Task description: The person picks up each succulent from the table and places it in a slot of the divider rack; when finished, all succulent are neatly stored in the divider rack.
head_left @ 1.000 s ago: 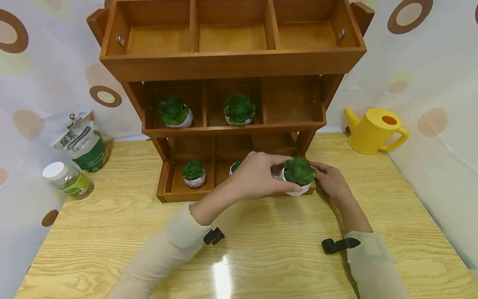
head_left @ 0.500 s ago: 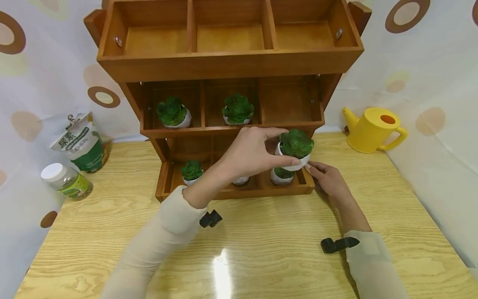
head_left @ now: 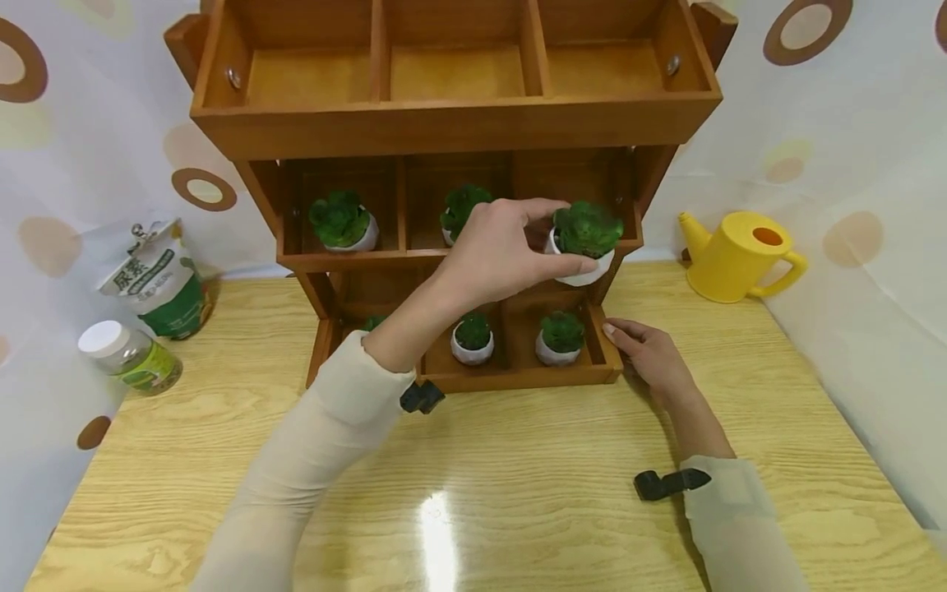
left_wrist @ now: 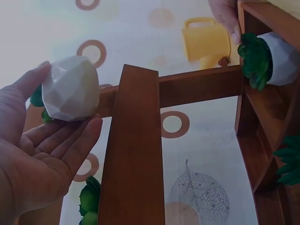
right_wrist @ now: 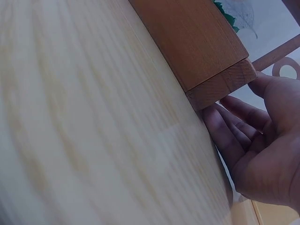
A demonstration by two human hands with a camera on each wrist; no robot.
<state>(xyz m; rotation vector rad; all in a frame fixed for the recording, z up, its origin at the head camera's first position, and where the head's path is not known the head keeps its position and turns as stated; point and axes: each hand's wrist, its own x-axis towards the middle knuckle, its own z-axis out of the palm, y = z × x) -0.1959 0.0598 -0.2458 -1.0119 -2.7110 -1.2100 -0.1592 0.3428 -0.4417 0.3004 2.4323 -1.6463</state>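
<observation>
My left hand [head_left: 497, 255] grips a succulent in a white faceted pot [head_left: 588, 232] in front of the middle tier's right compartment. In the left wrist view, thumb and fingers hold the white pot [left_wrist: 71, 89] from both sides, its leaves mostly hidden. The brown wooden shelf [head_left: 459, 127] has three tiers divided into compartments. Down at the shelf's lower right corner, my right hand [head_left: 651, 358] touches the outer side; in the right wrist view its fingertips [right_wrist: 216, 117] rest by the corner, loosely bent.
Two potted succulents [head_left: 342, 220] stand in the middle tier and three small ones [head_left: 560, 333] in the bottom tier, partly covered by my left arm. A yellow watering can [head_left: 740, 259] stands right. A pouch [head_left: 173, 288] and a white-capped jar [head_left: 140, 362] stand left.
My left hand has lifted the potted succulent from beside the bottom tier to the middle tier's height, uncovering the bottom right succulent. My right hand has stayed at the lower corner.
</observation>
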